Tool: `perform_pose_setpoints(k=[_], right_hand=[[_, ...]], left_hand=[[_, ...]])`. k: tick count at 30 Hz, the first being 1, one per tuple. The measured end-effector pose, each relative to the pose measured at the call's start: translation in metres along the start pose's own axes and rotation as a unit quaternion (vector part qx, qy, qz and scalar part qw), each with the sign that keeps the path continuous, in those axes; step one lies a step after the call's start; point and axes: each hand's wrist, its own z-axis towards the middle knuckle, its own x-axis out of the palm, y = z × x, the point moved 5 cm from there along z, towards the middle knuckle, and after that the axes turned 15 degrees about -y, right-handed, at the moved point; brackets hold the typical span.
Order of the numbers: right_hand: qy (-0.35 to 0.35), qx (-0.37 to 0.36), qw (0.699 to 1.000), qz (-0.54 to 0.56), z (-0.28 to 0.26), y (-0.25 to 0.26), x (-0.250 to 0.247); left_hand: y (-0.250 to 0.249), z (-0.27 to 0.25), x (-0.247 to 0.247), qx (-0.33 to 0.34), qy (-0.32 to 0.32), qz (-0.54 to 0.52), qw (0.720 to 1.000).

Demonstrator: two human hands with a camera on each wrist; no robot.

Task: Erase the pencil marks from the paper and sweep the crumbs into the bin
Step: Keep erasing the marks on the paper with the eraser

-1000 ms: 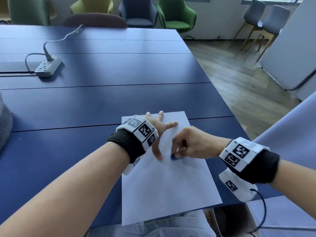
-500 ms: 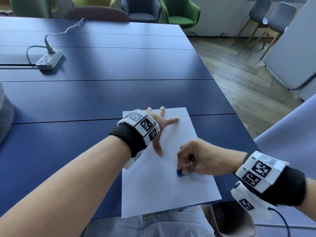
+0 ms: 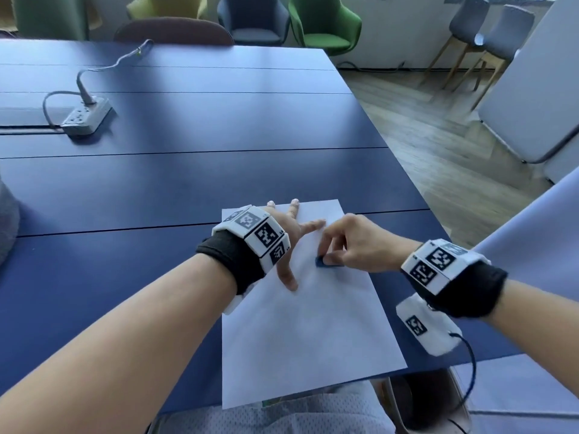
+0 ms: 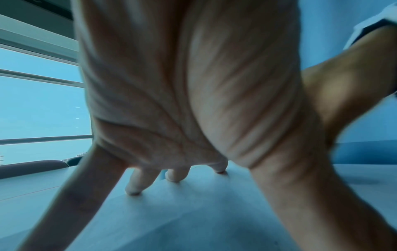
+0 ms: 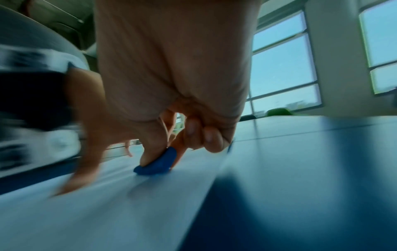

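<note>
Rounded blue eraser on smooth paper

Two bare forearms reach forward, each wearing a black wristband with a white marker-covered block. The left hand lies palm down with fingers spread and straight, fingertips pressing downward. The right hand curls, thumb and fingers pinching together, knuckles raised.
</note>
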Motion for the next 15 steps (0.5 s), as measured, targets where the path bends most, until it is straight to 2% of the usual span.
perform_pose_setpoints(k=[4, 6, 9, 10, 13, 15], right_hand=[[-0.065, 0.029, 0.997, -0.001, 0.029, -0.014, -0.011], [-0.027, 0.013, 1.0, 0.008, 0.018, -0.011, -0.006], [0.08, -0.016, 0.997, 0.003, 0.0, -0.001, 0.008], [0.07, -0.021, 0.997, -0.004, 0.004, -0.001, 0.007], [-0.033, 0.001, 0.999, -0.004, 0.03, -0.011, -0.009], [-0.052, 0.017, 0.999, 0.006, 0.033, -0.015, -0.012]], left_hand=[[0.0, 0.0, 0.0, 0.0, 0.003, -0.005, 1.0], [0.0, 0.0, 0.0, 0.002, 0.004, -0.004, 1.0], [0.0, 0.002, 0.001, -0.001, 0.006, -0.002, 1.0], [0.0, 0.002, 0.001, -0.001, 0.007, -0.002, 1.0], [0.0, 0.003, 0.001, 0.004, 0.003, -0.005, 1.0], [0.0, 0.003, 0.001, 0.003, 0.001, -0.005, 1.0]])
